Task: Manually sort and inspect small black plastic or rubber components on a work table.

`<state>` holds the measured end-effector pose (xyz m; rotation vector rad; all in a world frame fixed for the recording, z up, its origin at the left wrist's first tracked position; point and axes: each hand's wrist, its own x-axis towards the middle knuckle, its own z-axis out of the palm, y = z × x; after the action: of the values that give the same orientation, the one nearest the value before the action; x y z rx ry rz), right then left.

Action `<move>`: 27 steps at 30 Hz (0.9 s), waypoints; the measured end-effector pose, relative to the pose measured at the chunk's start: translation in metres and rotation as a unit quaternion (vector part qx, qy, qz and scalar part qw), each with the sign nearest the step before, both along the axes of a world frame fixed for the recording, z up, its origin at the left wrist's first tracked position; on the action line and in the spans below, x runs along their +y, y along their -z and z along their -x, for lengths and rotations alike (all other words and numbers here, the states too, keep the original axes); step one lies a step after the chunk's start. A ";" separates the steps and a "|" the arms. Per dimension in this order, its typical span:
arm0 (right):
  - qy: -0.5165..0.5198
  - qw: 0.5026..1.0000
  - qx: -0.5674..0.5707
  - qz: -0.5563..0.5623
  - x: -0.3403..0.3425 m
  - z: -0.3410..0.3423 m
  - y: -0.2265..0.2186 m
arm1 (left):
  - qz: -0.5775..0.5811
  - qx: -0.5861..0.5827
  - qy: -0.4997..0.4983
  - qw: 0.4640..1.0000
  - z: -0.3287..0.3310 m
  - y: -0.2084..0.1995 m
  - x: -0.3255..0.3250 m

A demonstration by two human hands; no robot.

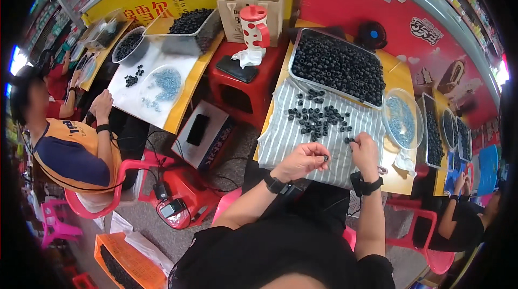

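The bench (pixel 400 182) carries a striped cloth (pixel 279 146), tray (pixel 335 93), dish (pixel 419 121) and tissue (pixel 404 161). Black beads (pixel 318 123) dot the cloth.

A head-worn fisheye camera looks down, close over the wearer's black short-sleeved shirt (pixel 275 251), at the bare left hand (pixel 302 161) and bare right hand (pixel 365 154) above a grey-and-white striped cloth (pixel 275 143). Its wide view faces a red wall panel (pixel 334 3) ahead.

Left hand (pixel 303 160) pinching a small black ring (pixel 325 158), right hand (pixel 365 151) at another ring (pixel 348 140), striped cloth (pixel 275 138) over a yellow worktop (pixel 398 182), loose rings (pixel 324 121) on the cloth, heaped tray (pixel 345 97) behind, bowl (pixel 415 113) of pale-blue bits (pixel 399 119) at right
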<state>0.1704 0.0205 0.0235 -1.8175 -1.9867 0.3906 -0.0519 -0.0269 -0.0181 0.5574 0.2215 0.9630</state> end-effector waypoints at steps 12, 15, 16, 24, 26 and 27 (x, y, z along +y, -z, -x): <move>-0.009 0.999 0.038 0.037 0.014 -0.003 0.003 | 0.010 0.026 -0.023 0.999 0.001 -0.001 0.002; -0.017 0.999 -0.023 0.030 0.014 0.002 0.004 | 0.005 0.020 -0.027 0.999 -0.001 0.001 0.002; -0.020 0.998 -0.045 0.026 0.014 0.002 0.004 | 0.005 0.038 -0.030 0.999 -0.001 -0.001 0.002; -0.024 0.995 -0.085 0.051 0.017 0.014 -0.007 | 0.004 0.038 -0.030 0.999 -0.002 0.002 0.002; -0.036 0.995 -0.072 0.057 0.019 0.010 -0.006 | 0.004 0.035 -0.031 0.999 0.000 0.001 0.002; -0.031 0.997 -0.061 0.042 0.018 0.008 -0.008 | 0.003 0.036 -0.030 0.999 0.001 0.000 0.002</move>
<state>0.1621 0.0384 0.0312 -1.8766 -2.1436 0.3962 -0.0528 -0.0249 -0.0183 0.5826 0.3078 1.0008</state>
